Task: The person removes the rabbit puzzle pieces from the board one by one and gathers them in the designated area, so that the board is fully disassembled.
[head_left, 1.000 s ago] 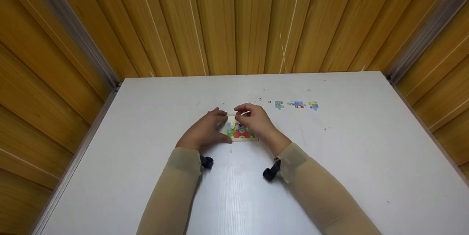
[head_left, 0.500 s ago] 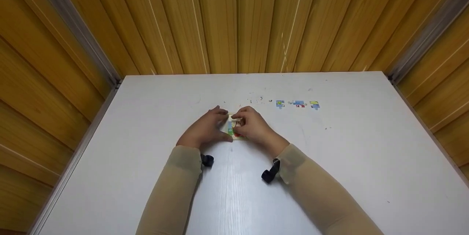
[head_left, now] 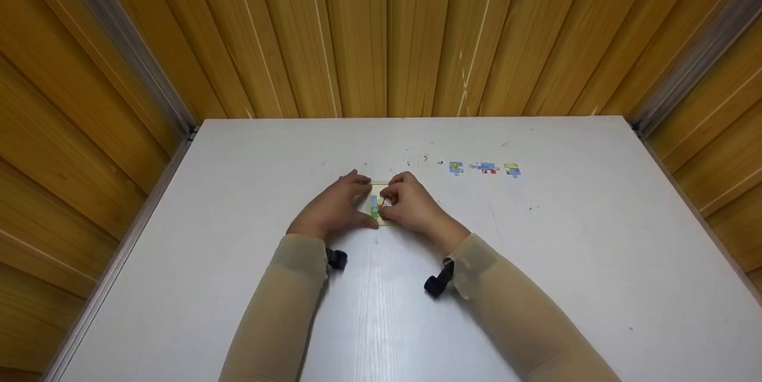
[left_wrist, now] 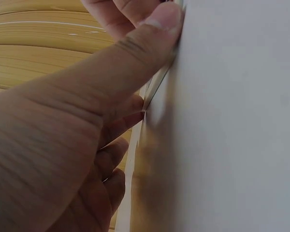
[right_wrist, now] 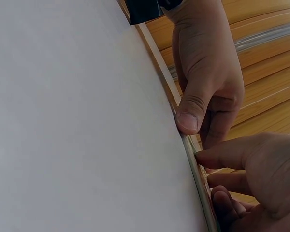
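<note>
A small jigsaw puzzle board (head_left: pixel 375 188) with a pale wooden border lies on the white table, its picture partly hidden by the hands. My left hand (head_left: pixel 334 206) holds it from the left, the thumb at the near edge and the fingers at the far corner. The left wrist view shows that thumb (left_wrist: pixel 157 29) against the board's side. Over the board's right part, my right hand (head_left: pixel 414 203) has its thumb and fingers bent close together around a puzzle piece (head_left: pixel 381 200), mostly covered. In the right wrist view these fingertips (right_wrist: pixel 203 158) are down at the board.
Several loose puzzle pieces lie in a row to the far right of the board: one blue and green (head_left: pixel 456 168), a blue and red one (head_left: pixel 488 168), one blue and yellow (head_left: pixel 512 169). Dark specks mark the white table (head_left: pixel 565 239). Wood-patterned panels (head_left: pixel 357 37) stand behind.
My right hand has come down and slightly left onto the board, covering more of its picture. My left hand keeps its hold in the same place.
</note>
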`<action>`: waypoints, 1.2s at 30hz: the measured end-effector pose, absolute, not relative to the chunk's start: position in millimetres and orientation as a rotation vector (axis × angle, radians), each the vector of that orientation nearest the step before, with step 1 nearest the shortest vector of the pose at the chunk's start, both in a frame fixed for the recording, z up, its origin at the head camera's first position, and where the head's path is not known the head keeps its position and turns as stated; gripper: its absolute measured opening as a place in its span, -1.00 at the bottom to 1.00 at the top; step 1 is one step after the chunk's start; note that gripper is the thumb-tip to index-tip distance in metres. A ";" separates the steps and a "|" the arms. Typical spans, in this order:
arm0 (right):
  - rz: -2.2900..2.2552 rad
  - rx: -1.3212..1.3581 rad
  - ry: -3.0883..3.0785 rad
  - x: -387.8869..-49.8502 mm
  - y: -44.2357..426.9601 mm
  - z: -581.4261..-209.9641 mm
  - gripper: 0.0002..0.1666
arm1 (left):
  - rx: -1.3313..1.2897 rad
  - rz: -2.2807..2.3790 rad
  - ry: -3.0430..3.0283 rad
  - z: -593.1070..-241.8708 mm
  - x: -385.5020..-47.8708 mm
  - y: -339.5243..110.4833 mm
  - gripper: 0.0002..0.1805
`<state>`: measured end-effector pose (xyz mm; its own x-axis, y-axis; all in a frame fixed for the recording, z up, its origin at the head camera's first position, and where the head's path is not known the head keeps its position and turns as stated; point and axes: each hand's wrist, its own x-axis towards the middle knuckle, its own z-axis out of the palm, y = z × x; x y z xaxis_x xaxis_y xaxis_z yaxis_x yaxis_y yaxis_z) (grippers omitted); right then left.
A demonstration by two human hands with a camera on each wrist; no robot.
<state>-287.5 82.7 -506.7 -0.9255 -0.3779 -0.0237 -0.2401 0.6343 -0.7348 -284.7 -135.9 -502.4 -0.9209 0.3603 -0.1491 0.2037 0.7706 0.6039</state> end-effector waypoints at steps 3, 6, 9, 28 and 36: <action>-1.165 -0.491 2.677 -288.6 82.4 -508.6 -0.54 | 0.441 0.882 2.710 -502.2 -284.2 -136.1 0.04; -1.169 -0.486 2.672 -289.5 82.7 -509.3 -0.56 | 0.451 0.883 2.710 -502.2 -284.5 -136.5 0.03; -1.173 -0.504 2.670 -290.1 83.3 -509.0 -0.56 | 0.462 0.886 2.706 -502.7 -285.2 -137.4 0.02; -1.198 -0.552 2.663 -290.0 83.8 -508.3 -0.63 | 0.494 0.884 2.707 -498.7 -283.8 -136.2 0.00; -1.246 -0.558 2.647 -290.3 85.6 -511.2 -0.71 | 0.471 0.894 2.706 -499.3 -283.6 -135.0 0.00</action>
<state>-290.3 85.6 -511.2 -0.9170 -0.3988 0.0111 -0.2628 0.5827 -0.7690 -283.6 -135.0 -499.3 -0.9158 0.3782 -0.1352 0.2232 0.7591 0.6115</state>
